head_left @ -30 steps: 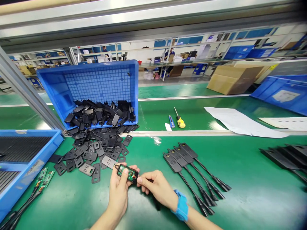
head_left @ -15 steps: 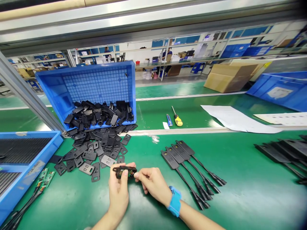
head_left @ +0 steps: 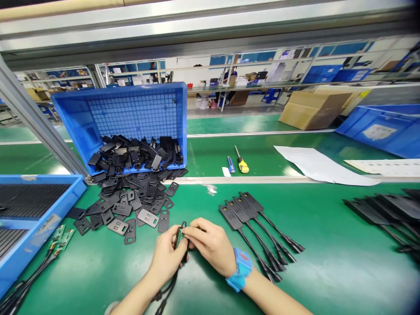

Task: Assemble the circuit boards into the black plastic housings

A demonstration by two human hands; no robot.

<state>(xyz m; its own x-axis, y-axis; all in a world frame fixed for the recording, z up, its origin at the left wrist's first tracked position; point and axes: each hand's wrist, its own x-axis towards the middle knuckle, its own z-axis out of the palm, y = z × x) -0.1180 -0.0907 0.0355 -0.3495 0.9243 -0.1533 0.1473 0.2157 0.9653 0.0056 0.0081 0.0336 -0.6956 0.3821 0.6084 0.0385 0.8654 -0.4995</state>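
Observation:
My left hand is closed round a small black plastic housing with a green circuit board in it, thumb along its side. A black cable hangs from the lower end toward the table's front. From the right, my right hand, with a blue wristband, pinches the same housing near its upper end; its fingertips partly hide the board. Left of the hands lie many loose flat black covers. To the right, several finished-looking black cases with cables lie in a row.
A tipped blue crate full of black housings stands behind the covers. At left is a blue tray, with circuit boards on cables beside it. A yellow screwdriver, a blue cutter and white paper lie farther back. More black cases lie right.
The housing has turned from lying sideways to nearly upright between my hands. A cable now shows below it, and my right hand has shifted over its upper end.

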